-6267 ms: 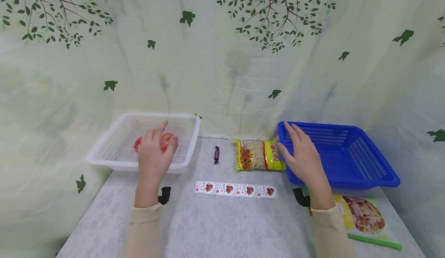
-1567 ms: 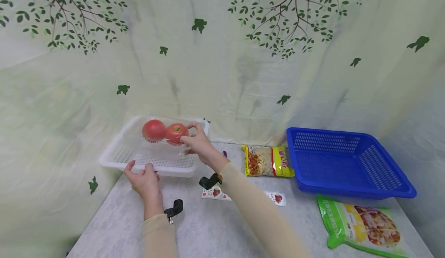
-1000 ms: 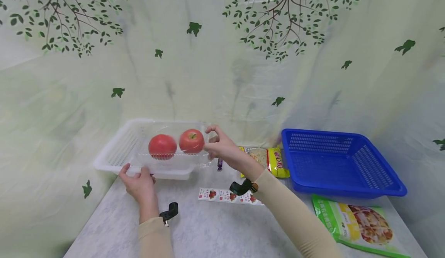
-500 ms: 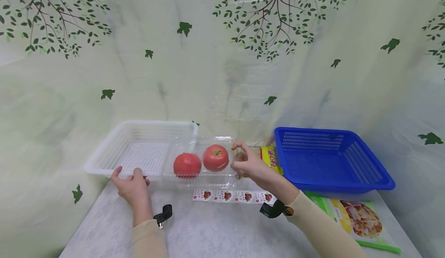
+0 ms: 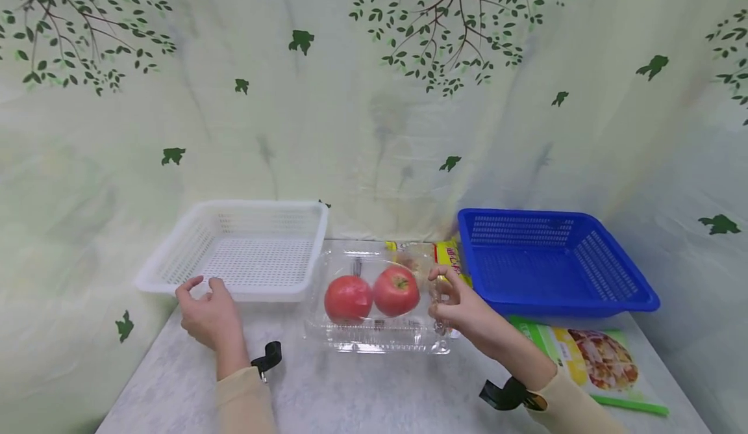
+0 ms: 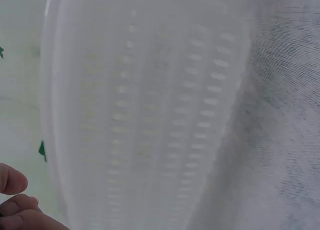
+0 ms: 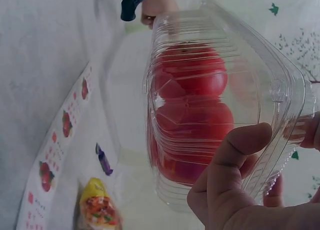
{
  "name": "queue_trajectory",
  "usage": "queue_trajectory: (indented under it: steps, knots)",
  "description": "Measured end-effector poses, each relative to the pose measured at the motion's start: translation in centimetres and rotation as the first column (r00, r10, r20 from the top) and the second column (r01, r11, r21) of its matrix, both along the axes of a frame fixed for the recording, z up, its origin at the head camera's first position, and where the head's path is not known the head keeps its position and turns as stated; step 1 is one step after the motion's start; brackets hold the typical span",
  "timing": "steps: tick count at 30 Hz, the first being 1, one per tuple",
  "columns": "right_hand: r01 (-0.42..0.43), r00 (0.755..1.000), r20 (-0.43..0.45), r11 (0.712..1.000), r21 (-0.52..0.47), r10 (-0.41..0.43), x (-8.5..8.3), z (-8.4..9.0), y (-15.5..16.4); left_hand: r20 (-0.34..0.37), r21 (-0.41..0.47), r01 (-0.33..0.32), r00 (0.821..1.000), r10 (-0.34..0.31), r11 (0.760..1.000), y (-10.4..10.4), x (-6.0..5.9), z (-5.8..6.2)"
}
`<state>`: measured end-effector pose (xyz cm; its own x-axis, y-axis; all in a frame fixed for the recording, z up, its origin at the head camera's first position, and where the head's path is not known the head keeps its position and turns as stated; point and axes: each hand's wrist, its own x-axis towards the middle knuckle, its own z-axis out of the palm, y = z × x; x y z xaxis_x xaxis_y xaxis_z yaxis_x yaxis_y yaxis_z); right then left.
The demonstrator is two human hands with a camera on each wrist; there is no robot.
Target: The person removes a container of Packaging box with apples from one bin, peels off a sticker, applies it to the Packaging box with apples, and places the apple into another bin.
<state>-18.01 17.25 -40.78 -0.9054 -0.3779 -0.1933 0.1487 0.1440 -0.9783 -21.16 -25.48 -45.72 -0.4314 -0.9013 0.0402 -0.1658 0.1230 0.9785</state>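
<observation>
My right hand [image 5: 467, 310] pinches the right edge of a clear plastic clamshell box [image 5: 386, 340], lifted above the table's middle. Two red fruits lie in it side by side: an apple [image 5: 396, 290] with its stem showing, and a smooth round one [image 5: 348, 299] of unclear kind. In the right wrist view the thumb [image 7: 250, 140] presses one side of the box, other fingers the far side. My left hand [image 5: 210, 314] hovers by the front rim of the white basket [image 5: 234, 291], thumb and fingers apart; the left wrist view shows only its fingertips [image 6: 20, 205] beside the basket.
A blue basket [image 5: 561, 307] stands at the right, with a green-edged food packet [image 5: 602, 362] before it. Partly behind the box lies a yellow food packet [image 5: 450, 258]. A purple-wrapped candy [image 7: 104, 160] and a strip of fruit stickers [image 7: 65, 122] show in the right wrist view.
The right hand has lifted the box of fruits out of the white basket and carried it right and nearer, now over the sticker strip. The left hand has come off the white basket's rim.
</observation>
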Motion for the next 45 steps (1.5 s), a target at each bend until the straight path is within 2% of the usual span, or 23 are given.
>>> queue_trajectory:
  steps: [1,3,5,7,8,9,10,11,12,13,15,18,19,20,21,22,23,24,28,31,36,41,45]
  knots:
    - [-0.002,1.000,-0.006,1.000,-0.015,0.002,0.3,-0.1,0.3,-0.038,-0.021,0.008,0.999,-0.009,1.000,0.2,0.0,0.5]
    - [-0.010,1.000,-0.016,0.999,-0.038,0.010,0.8,-0.3,0.8,-0.109,-0.081,0.060,0.992,-0.069,0.995,0.7,0.1,1.7]
    - [-0.012,1.000,-0.021,0.998,-0.055,0.011,1.2,-0.5,1.3,-0.148,-0.141,0.165,0.971,-0.185,0.976,1.5,0.3,3.1]
    - [-0.014,0.999,-0.030,0.998,-0.067,0.013,1.6,-0.7,1.7,-0.144,-0.175,0.321,0.927,-0.346,0.931,2.6,0.7,4.4]
    - [-0.013,0.999,-0.032,0.998,-0.068,0.011,1.8,-0.8,2.0,-0.127,-0.191,0.405,0.893,-0.431,0.894,3.2,0.9,4.9]
    - [-0.012,0.999,-0.034,0.997,-0.070,0.009,2.0,-0.9,2.2,-0.101,-0.204,0.493,0.849,-0.519,0.846,3.7,1.2,5.4]
    - [-0.008,0.999,-0.037,0.997,-0.071,0.005,2.2,-1.0,2.5,-0.067,-0.215,0.582,0.792,-0.606,0.784,4.3,1.5,5.8]
    - [-0.005,0.999,-0.041,0.998,-0.067,0.003,2.4,-1.1,2.8,-0.030,-0.224,0.663,0.728,-0.685,0.714,4.8,1.7,6.0]
    - [-0.007,0.999,-0.048,0.998,-0.061,0.004,2.5,-1.3,3.0,0.017,-0.233,0.736,0.656,-0.754,0.635,5.2,2.0,6.1]
    - [-0.005,0.999,-0.050,0.998,-0.055,0.002,2.7,-1.4,3.3,0.066,-0.249,0.799,0.577,-0.814,0.547,5.6,2.2,6.1]
    - [-0.006,0.999,-0.052,0.999,-0.046,0.004,2.9,-1.6,3.6,0.182,-0.246,0.900,0.407,-0.895,0.359,6.1,2.9,5.9]
    - [-0.022,0.998,-0.054,0.999,-0.047,0.020,3.2,-2.1,3.9,0.280,-0.159,0.982,0.147,-0.949,0.105,6.7,3.8,4.9]
    - [-0.026,0.998,-0.051,0.998,-0.052,0.023,3.3,-2.4,4.0,0.292,-0.123,0.992,0.073,-0.953,0.038,6.9,4.0,4.4]
    - [-0.030,0.998,-0.049,0.998,-0.057,0.027,3.4,-2.7,4.0,0.300,-0.085,0.996,0.012,-0.954,-0.014,7.1,4.2,4.0]
    - [-0.037,0.998,-0.049,0.997,-0.064,0.034,3.5,-3.0,4.0,0.297,-0.054,0.997,-0.038,-0.954,-0.056,7.2,4.4,3.5]
    - [-0.042,0.998,-0.047,0.997,-0.069,0.039,3.6,-3.4,4.0,0.284,-0.026,0.996,-0.079,-0.955,-0.090,7.3,4.5,3.1]
    - [-0.048,0.998,-0.046,0.996,-0.075,0.044,3.8,-3.8,4.0,0.276,-0.006,0.993,-0.111,-0.955,-0.117,7.4,4.6,2.7]
    - [-0.056,0.998,-0.038,0.995,-0.078,0.053,3.9,-4.3,4.0,0.279,0.011,0.991,-0.133,-0.951,-0.136,7.4,4.7,2.3]
    - [-0.094,0.995,-0.024,0.991,-0.092,0.093,4.4,-5.9,4.1,0.278,0.082,0.980,-0.195,-0.941,-0.179,7.5,5.3,1.3]
    - [-0.113,0.994,-0.013,0.989,-0.093,0.112,4.8,-6.8,4.3,0.266,0.111,0.973,-0.223,-0.938,-0.200,7.6,5.7,0.8]
    - [-0.143,0.990,-0.009,0.986,-0.086,0.143,5.3,-7.3,4.8,0.242,0.131,0.968,-0.240,-0.940,-0.214,7.8,6.1,0.4]
    - [-0.183,0.983,-0.010,0.980,-0.083,0.182,5.5,-7.8,5.3,0.266,0.129,0.966,-0.252,-0.930,-0.224,8.0,6.2,0.2]
    - [-0.183,0.983,0.004,0.980,-0.083,0.184,5.6,-8.0,5.5,0.271,0.147,0.962,-0.262,-0.926,-0.229,8.1,6.1,0.0]
